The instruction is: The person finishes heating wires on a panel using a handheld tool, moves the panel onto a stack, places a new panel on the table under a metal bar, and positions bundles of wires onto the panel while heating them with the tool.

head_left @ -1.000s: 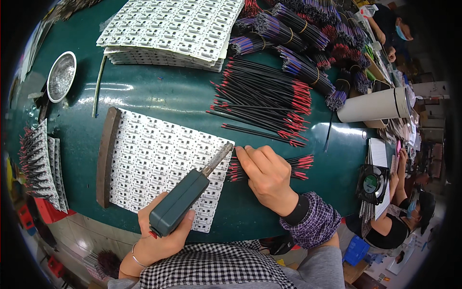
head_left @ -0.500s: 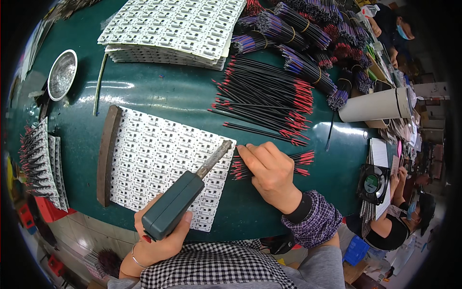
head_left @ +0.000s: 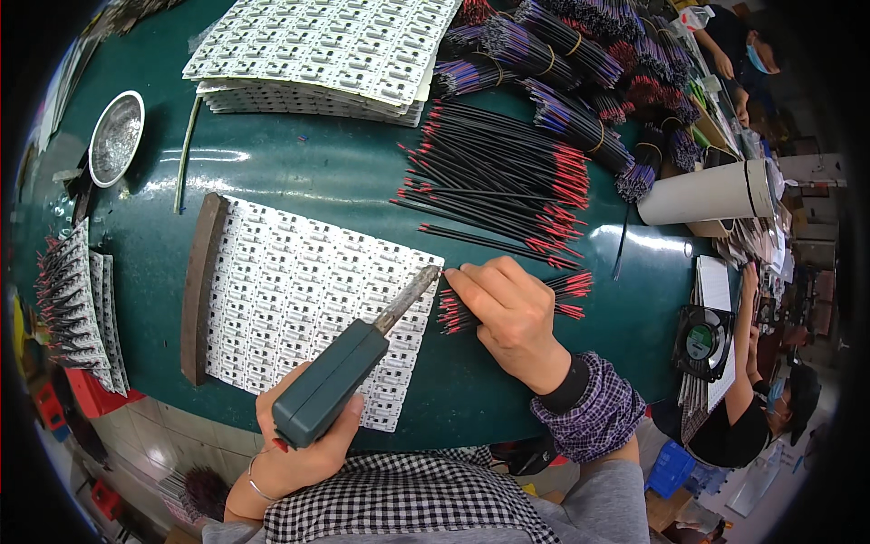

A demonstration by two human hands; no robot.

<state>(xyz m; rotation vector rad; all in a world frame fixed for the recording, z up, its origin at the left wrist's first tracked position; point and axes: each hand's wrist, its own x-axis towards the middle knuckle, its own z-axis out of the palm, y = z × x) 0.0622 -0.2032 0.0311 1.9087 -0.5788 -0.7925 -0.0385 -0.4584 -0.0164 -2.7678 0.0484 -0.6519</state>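
Note:
My left hand is wrapped round the grip of a dark green soldering gun. The gun's metal tip rests over the upper right corner of a white circuit board panel dotted with small dark parts. Right at that corner, my right hand is pinched closed close to the tip. A tiny dark wire end shows at its fingertips, the rest hidden by the fingers. Under this hand, a small bunch of black wires with red ends lies on the table.
A brown bar lies along the panel's left edge. Behind are stacked panels, loose black wires and tied wire bundles. A metal bowl and wired panels stand left; a small fan and co-worker are right.
The soldering gun's tip has shifted slightly right, closer to my right fingertips at the panel's corner. At the right, the seated co-worker's arm has stretched farther forward.

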